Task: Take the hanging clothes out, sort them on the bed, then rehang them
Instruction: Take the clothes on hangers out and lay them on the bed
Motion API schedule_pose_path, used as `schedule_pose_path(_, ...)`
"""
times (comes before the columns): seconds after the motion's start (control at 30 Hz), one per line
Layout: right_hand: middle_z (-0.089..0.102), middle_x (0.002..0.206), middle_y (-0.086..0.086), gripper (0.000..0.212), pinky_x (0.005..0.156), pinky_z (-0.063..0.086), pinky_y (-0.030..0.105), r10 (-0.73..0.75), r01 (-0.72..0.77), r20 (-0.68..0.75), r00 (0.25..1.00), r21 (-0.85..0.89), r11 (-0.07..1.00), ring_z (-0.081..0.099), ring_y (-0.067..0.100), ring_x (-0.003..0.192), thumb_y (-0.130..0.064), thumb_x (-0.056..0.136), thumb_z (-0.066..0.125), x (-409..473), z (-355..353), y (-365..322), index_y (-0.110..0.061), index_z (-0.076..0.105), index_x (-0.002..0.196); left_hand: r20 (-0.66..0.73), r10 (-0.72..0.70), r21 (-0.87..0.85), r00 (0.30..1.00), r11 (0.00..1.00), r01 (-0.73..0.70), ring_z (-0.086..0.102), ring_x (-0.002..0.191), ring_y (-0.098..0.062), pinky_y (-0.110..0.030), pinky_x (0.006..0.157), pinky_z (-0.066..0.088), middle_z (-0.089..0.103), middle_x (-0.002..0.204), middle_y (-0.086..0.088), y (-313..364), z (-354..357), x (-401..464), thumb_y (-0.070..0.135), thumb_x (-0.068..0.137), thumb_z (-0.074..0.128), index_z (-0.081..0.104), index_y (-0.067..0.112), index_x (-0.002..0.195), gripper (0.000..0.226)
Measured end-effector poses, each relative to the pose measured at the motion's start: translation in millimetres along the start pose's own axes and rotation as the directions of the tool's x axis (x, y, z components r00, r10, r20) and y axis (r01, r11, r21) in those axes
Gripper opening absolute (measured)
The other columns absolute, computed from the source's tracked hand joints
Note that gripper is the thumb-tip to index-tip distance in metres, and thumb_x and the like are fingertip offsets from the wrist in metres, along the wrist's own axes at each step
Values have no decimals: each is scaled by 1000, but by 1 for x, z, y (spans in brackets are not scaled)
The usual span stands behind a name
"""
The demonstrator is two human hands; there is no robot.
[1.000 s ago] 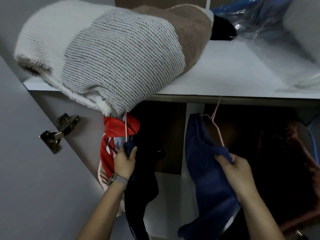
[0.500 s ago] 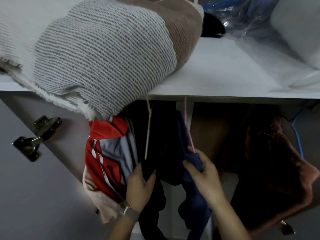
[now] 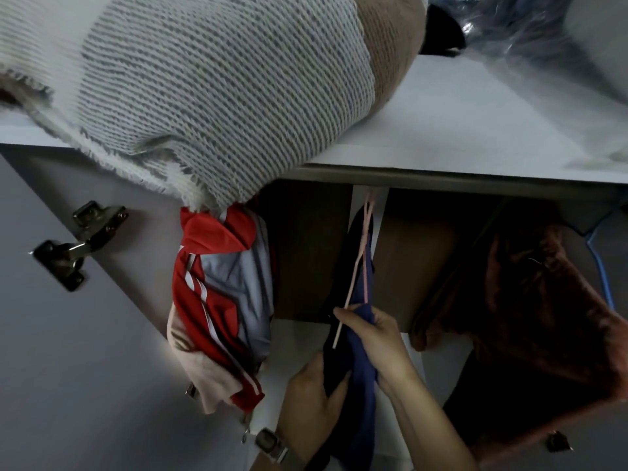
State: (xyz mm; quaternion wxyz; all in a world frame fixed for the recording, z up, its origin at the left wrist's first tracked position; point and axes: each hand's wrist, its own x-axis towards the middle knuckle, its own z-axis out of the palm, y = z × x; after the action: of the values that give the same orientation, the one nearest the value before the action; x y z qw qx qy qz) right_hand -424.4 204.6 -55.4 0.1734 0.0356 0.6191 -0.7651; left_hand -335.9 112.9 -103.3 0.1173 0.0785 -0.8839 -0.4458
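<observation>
Inside the wardrobe, a black garment (image 3: pixel 334 365) and a blue garment (image 3: pixel 362 365) hang side by side on thin pink hangers (image 3: pixel 365 266) whose hooks go up behind the shelf edge. My left hand (image 3: pixel 311 402) grips the black garment from below. My right hand (image 3: pixel 377 341) holds the blue garment together with a pink hanger wire. A red, grey and white jacket (image 3: pixel 217 300) hangs to the left over a pale pink piece (image 3: pixel 204 372). A brown fuzzy garment (image 3: pixel 530 321) hangs on the right.
A folded grey-white knit blanket (image 3: pixel 204 90) overhangs the white shelf (image 3: pixel 458 124) above the clothes. Plastic-wrapped bedding (image 3: pixel 530 25) lies at the shelf's back right. The open wardrobe door with its metal hinge (image 3: pixel 71 246) stands at left. A blue hanger (image 3: pixel 601 266) shows at far right.
Both hands have brought the black and blue garments together in the middle of the wardrobe and dropped lower on them. The view has swung left and closer.
</observation>
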Motion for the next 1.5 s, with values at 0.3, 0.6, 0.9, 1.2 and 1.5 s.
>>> schedule_pose_path(0.3, 39, 56, 9, 42, 57, 33, 30, -153, 177, 109, 982, -263, 948, 40, 17, 56, -20, 75, 73, -15, -42, 1, -2, 42, 54, 24, 31, -216, 999, 976, -25, 53, 88, -1, -28, 84, 45, 52, 97, 16, -19, -27, 33, 49, 90, 44, 48, 31, 109, 26)
schedule_pose_path(0.6, 43, 41, -4, 50, 47, 33, 20, -11, 73, 157, 987, -393, 916, 40, 6, 41, -3, 80, 72, -82, -85, 1, -19, 46, 40, -11, 289, 10, 957, 957, -289, 53, 106, -12, -35, 95, 43, 49, 110, 21, 25, -5, 79, 44, 68, 65, 43, 29, 116, 55)
schedule_pose_path(0.9, 53, 52, 1, 38, 56, 33, 26, -83, 100, 60, 995, -387, 917, 43, 14, 54, -49, 77, 62, -165, -143, 2, -19, 62, 53, 60, 402, -13, 913, 915, -402, 53, 79, -8, -16, 49, 32, 52, 63, 19, 79, 35, 37, 21, 77, 71, 50, 38, 112, 44)
schedule_pose_path(1.2, 48, 42, -12, 36, 51, 31, 15, -331, 160, -161, 930, -632, 758, 39, -4, 45, -18, 87, 68, -272, -218, -3, -23, 63, 51, 255, 547, 126, 798, 799, -588, 48, 96, -5, -27, 67, 48, 41, 106, 16, 127, 52, -13, 54, 65, 49, 63, 44, 94, 34)
schedule_pose_path(1.5, 44, 41, -12, 41, 48, 28, 19, -401, 161, -290, 869, -600, 784, 36, 0, 44, -48, 82, 67, -409, -272, 17, -26, 61, 48, 291, 665, -69, 688, 732, -678, 49, 109, -3, -14, 86, 38, 54, 110, 22, 188, 102, -127, 48, 66, 59, 58, 36, 99, 35)
